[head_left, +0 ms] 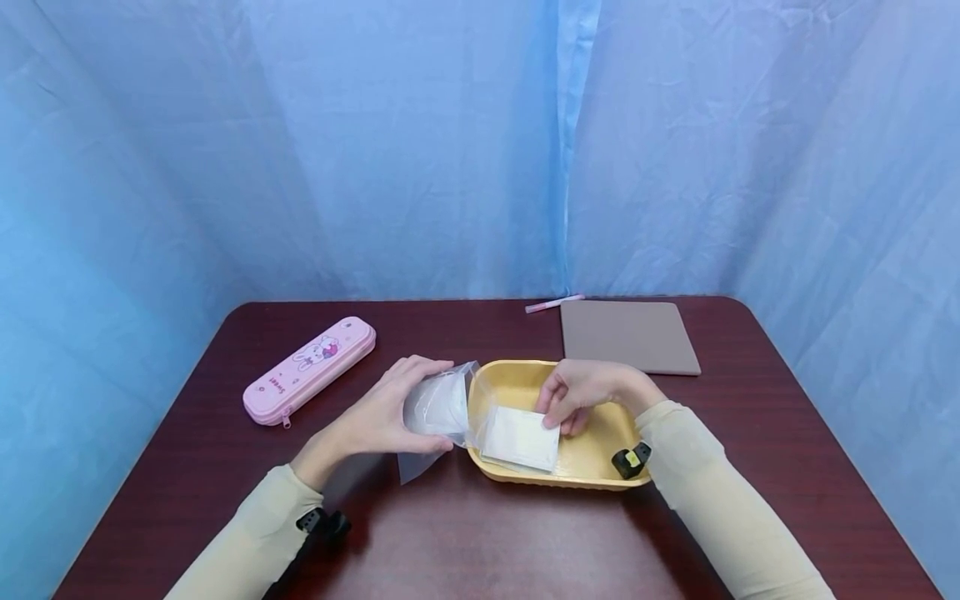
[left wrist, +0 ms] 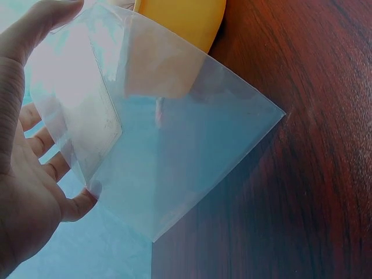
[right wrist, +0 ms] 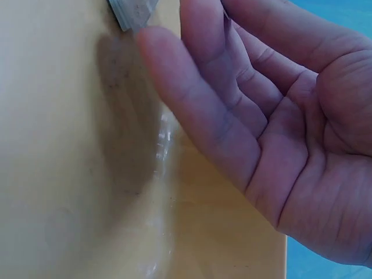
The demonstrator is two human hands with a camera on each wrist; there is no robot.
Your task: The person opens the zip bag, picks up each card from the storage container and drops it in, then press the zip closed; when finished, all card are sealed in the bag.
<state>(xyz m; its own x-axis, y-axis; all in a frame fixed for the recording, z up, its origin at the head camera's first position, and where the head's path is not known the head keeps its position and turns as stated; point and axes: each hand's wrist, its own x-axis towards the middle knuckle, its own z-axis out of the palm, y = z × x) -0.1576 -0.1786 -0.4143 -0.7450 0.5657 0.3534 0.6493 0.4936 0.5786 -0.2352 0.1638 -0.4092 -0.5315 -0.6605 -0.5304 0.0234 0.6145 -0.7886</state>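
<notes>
My left hand [head_left: 375, 412] grips a clear plastic bag [left wrist: 192, 133], thumb on one side and fingers on the other. Inside that bag lies a flat white piece [left wrist: 87, 110], seen through the film. The bag's mouth side faces the yellow tray [head_left: 596, 454] and overlaps its left rim. Over the tray, my right hand [head_left: 588, 390] pinches a white square packet [head_left: 522, 439] at its right corner between thumb and fingers. The packet's left edge meets the bag in the head view. In the right wrist view only a corner of a clear-edged packet [right wrist: 131, 10] shows past the fingertips.
A pink pencil case [head_left: 309, 371] with a rabbit print lies at the left of the dark wood table [head_left: 465, 542]. Behind the tray are a grey-brown flat board or notebook [head_left: 628, 336] and a pink-and-white pen [head_left: 553, 304]. Blue curtains [head_left: 420, 150] surround the table.
</notes>
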